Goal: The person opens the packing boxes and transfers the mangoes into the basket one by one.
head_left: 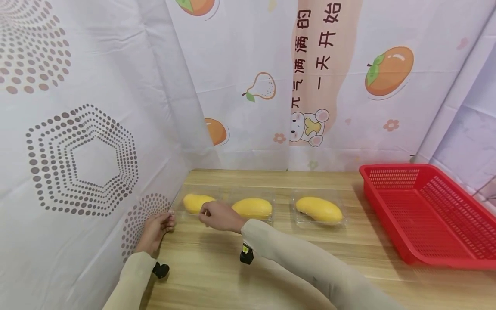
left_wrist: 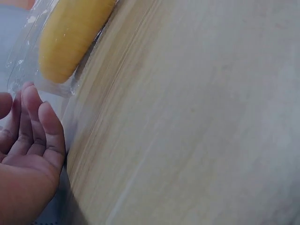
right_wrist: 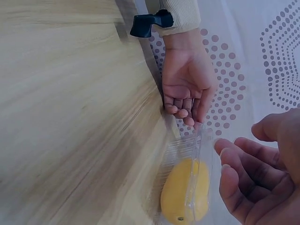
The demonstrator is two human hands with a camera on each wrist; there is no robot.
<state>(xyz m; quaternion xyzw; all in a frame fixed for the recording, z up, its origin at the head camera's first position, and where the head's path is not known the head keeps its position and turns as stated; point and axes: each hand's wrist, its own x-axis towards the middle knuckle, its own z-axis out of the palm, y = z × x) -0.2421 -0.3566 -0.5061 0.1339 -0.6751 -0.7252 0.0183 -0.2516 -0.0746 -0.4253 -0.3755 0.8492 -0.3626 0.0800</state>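
Observation:
A yellow mango (head_left: 197, 203) lies in a clear plastic box (right_wrist: 180, 147) at the left end of the table. At the near left corner of this box, my left hand (head_left: 156, 228) pinches the plastic edge between thumb and fingertips. My right hand (head_left: 221, 216) hovers by the same box's right side, its fingers loosely curled with nothing in them. In the right wrist view, the fingertips of the right hand (right_wrist: 262, 173) come close to the box's edge. The left wrist view shows the left hand (left_wrist: 30, 140) beside the box's end.
Two more mangoes, a middle one (head_left: 252, 208) and a right one (head_left: 319, 210), lie in their own clear boxes in a row. A red plastic basket (head_left: 391, 228) stands on the right of the wooden table (head_left: 209, 267). Printed curtains (head_left: 240, 47) hang behind and at the left.

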